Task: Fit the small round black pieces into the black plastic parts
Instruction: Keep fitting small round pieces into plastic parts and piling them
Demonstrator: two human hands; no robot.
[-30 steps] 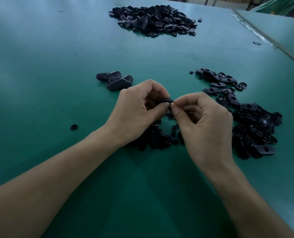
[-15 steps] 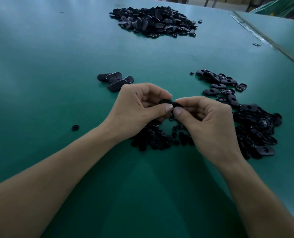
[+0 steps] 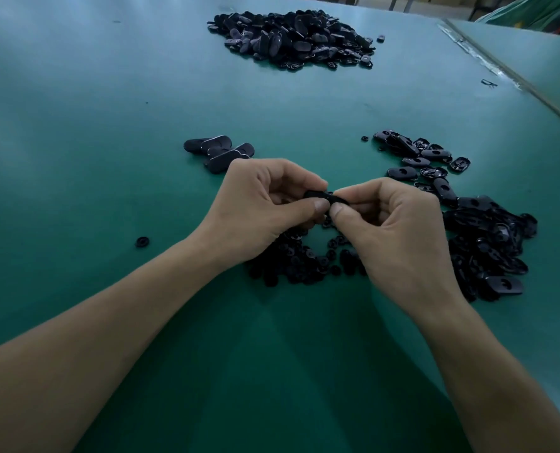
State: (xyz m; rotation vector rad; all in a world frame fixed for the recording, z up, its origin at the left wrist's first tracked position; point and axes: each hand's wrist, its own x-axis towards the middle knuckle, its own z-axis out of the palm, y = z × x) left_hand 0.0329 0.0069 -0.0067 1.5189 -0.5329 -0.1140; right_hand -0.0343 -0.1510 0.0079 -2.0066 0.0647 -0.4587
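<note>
Black plastic part [image 3: 318,195] pinched at both ends by left hand [image 3: 262,207] and right hand [image 3: 399,237], thumbs and curled forefingers closed on it, held above small round black pieces [image 3: 298,268] heaped on green tabletop [image 3: 108,125].

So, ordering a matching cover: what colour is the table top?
The table top is plain teal green, clearest in the head view.
</note>
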